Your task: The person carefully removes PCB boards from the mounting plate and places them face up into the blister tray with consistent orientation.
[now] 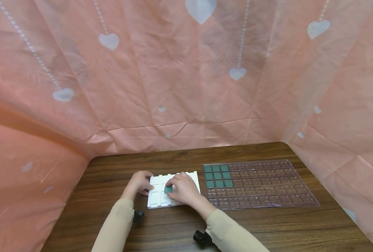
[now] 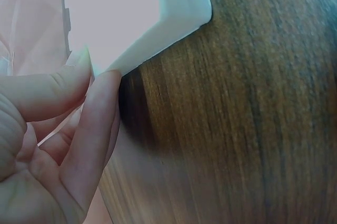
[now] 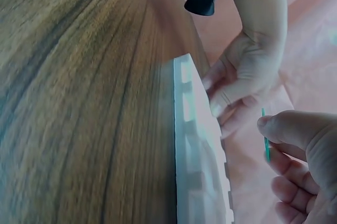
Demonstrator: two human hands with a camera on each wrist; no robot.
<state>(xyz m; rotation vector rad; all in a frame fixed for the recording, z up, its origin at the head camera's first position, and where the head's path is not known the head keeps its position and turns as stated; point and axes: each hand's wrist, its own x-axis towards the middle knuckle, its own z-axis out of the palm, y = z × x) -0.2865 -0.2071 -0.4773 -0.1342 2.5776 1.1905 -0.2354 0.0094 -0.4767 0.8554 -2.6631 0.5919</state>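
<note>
A white tray with shallow square pockets and a notched rim lies on the table. My left hand is at its left side; in the left wrist view the thumb and a finger pinch a corner of the white tray. Over the tray, my right hand holds a thin green square piece, like a small circuit board. The right wrist view shows this green piece edge-on between thumb and fingertips, raised off the tray's surface.
Right of the white tray lies a clear plastic tray with rows of square pockets. Several green squares fill its far left corner. The dark wood table is bordered by a pink curtain with white hearts.
</note>
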